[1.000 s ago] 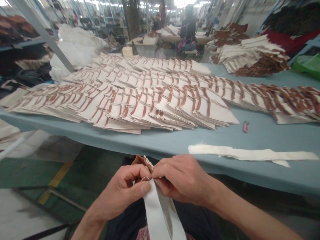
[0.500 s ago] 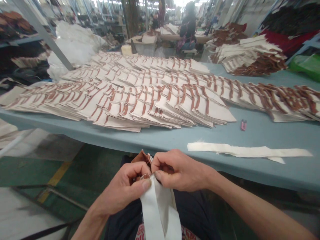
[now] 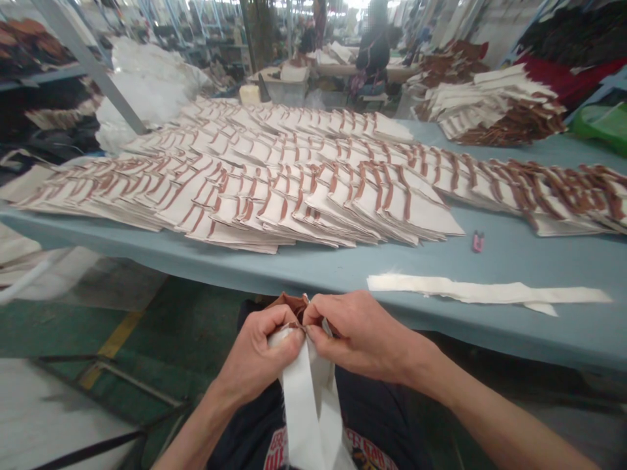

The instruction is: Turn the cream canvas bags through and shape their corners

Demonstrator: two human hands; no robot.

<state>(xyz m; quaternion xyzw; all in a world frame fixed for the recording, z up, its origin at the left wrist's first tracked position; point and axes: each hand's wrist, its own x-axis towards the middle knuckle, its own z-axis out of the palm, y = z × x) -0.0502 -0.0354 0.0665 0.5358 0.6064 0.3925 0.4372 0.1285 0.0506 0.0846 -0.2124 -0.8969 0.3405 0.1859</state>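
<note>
Both of my hands meet over my lap, at the front edge of the table. My left hand is closed, pinching the upper edge of a white and brown fabric piece between thumb and bent fingers. Right beside it, my right hand pinches the same edge with thumb and forefinger. White cloth hangs down from the fingers in folds. Brown material shows at the top, behind the fingertips. The exact spot between the two pinches is partly hidden by the fingers.
Overlapping rows of white pieces with brown strips cover much of the blue table. White fabric strips lie near its front edge, below small pink thread snips. A heap of pieces stands back right. A person sits farther off.
The fabric and both hands have shifted slightly, and the fingertips have come up a little along the cloth. Both hands keep their pinch. The view has tilted a touch.
</note>
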